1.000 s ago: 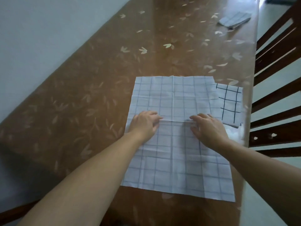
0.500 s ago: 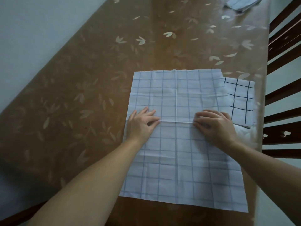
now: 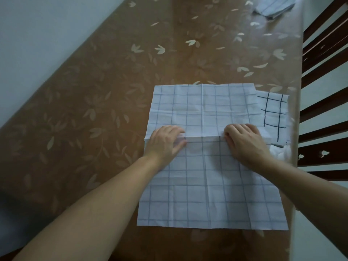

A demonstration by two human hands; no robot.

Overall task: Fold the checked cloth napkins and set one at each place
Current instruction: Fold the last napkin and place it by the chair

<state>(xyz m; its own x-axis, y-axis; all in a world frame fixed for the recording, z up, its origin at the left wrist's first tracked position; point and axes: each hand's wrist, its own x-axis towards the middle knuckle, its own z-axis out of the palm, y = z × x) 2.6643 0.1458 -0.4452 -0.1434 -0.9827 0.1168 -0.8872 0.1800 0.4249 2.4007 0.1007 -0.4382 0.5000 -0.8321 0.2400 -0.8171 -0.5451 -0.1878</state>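
A light checked napkin (image 3: pixel 207 194) lies spread flat on the brown leaf-patterned table (image 3: pixel 113 91), near its right edge. A straight crease runs across its middle. My left hand (image 3: pixel 165 144) and my right hand (image 3: pixel 244 144) sit at the two ends of that crease, fingers and thumbs pinching the cloth into a low ridge between them. Under the napkin's far right corner lies a folded napkin with bold dark checks (image 3: pixel 273 113). Another folded checked napkin (image 3: pixel 273 8) lies at the table's far right end.
A dark wooden slatted chair (image 3: pixel 323 102) stands close along the table's right edge. A pale wall runs along the table's left side. Bare table surface stretches left of and beyond the spread napkin.
Both hands stayed at the middle crease; their fingers went from lying flat to pinching it, and the cloth between them has lifted slightly. The view tilted down a little.
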